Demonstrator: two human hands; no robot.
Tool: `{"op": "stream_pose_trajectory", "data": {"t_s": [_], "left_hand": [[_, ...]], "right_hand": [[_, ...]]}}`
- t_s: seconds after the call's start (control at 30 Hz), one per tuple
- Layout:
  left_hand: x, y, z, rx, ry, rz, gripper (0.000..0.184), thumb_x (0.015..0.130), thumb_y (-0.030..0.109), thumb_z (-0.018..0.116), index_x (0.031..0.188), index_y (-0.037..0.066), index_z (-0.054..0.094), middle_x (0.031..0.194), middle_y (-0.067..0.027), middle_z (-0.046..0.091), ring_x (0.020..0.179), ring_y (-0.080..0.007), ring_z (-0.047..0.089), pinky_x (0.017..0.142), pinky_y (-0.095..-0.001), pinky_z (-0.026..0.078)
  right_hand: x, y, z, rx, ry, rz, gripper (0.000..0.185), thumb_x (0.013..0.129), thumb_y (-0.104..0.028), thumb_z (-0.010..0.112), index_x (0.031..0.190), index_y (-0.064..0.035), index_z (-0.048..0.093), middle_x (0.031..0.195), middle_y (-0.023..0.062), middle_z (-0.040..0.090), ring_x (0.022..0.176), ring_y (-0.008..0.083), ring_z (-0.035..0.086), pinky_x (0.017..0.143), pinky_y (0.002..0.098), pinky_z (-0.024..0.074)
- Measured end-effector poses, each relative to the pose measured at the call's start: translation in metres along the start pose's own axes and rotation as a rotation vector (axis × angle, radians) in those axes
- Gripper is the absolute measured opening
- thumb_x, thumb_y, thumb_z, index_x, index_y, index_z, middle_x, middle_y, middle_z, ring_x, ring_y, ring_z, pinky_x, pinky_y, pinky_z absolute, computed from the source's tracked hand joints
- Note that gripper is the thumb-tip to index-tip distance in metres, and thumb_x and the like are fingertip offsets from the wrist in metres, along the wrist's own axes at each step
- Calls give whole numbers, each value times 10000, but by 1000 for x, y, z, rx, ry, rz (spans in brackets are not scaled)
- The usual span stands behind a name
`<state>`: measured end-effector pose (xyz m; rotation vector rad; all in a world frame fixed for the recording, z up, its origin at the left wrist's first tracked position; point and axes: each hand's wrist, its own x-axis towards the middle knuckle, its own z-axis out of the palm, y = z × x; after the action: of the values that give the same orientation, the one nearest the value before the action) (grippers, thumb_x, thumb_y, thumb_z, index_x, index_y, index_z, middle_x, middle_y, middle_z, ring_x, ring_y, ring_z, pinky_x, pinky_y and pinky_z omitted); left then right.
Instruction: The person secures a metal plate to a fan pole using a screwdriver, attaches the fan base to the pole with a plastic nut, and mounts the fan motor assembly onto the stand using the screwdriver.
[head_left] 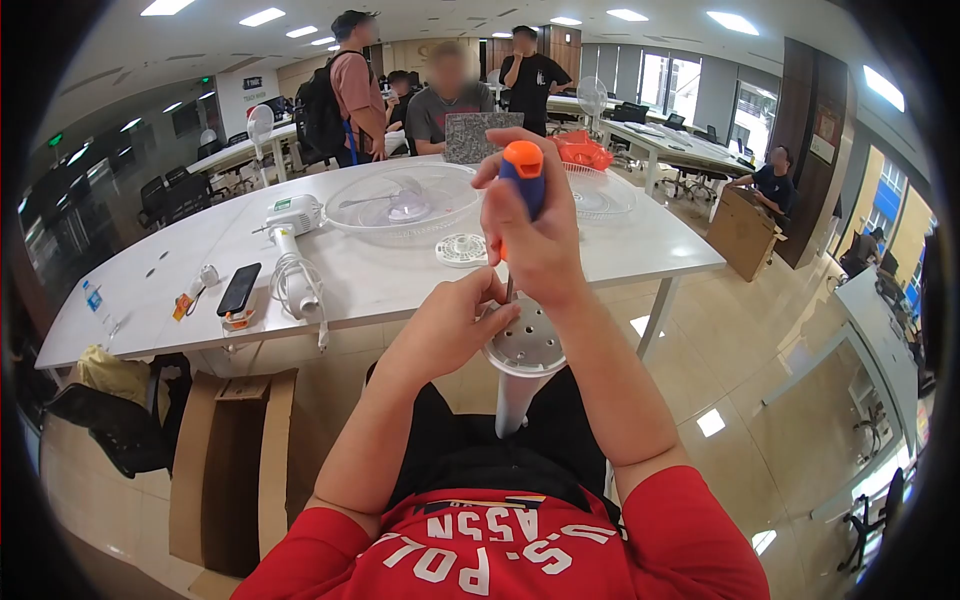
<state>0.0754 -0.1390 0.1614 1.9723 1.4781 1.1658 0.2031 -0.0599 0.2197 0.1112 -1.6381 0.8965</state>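
Observation:
An orange and blue screwdriver [524, 178] stands upright in my right hand [540, 225], whose fingers wrap round its handle. Its shaft points down at a round white plate with holes [530, 340], which tops a white tube [514, 400] between my legs. My left hand [455, 320] is closed, thumb and fingers pinched beside the shaft at the plate's left edge; what they hold, if anything, is too small to name. Beyond my hands, a white slotted disc [462, 250] lies on the white table [400, 290].
On the table are a fan guard with blades [403, 203], a white fan motor with its stand [290, 225], a phone [239, 289], a bottle [98, 303] and a red plastic bag [584, 150]. An open cardboard box [190, 470] stands at the lower left. Several people are beyond the table.

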Motion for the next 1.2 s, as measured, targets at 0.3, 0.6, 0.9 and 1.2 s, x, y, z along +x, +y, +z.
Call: {"op": "stream_pose_trajectory", "data": {"t_s": [0.3,0.6,0.9,1.2], "left_hand": [[-2,3,-2,-15,-27,-31,253,962,199,760,1057,-15,665,914,-116,741,850,-183,705,802,-354,556],[-1,7,3,-3,3,12,274,1016,225,724,1064,-40,673,889,-195,764,822,-275,751,757,-399,562],[1,2,7,-111,10,20,278,1015,238,743,1059,-28,675,885,-158,767,817,-219,739,749,-378,559],[1,-1,7,-72,15,1,231,1011,196,730,1060,-23,673,876,-156,762,809,-191,724,743,-357,556]], "right_hand": [[3,4,9,54,94,-21,473,1083,-224,609,1478,-59,408,1052,131,675,713,79,604,573,240,498],[1,-8,-8,335,-6,110,412,1082,-175,597,1437,-62,420,1044,186,687,623,107,611,583,274,529],[0,4,2,62,133,-21,479,969,-63,756,1376,-50,504,1015,40,625,682,51,593,571,220,492],[1,-10,-10,357,-33,173,446,1030,-160,694,1406,-23,496,1001,88,642,670,83,612,587,255,537]]}}
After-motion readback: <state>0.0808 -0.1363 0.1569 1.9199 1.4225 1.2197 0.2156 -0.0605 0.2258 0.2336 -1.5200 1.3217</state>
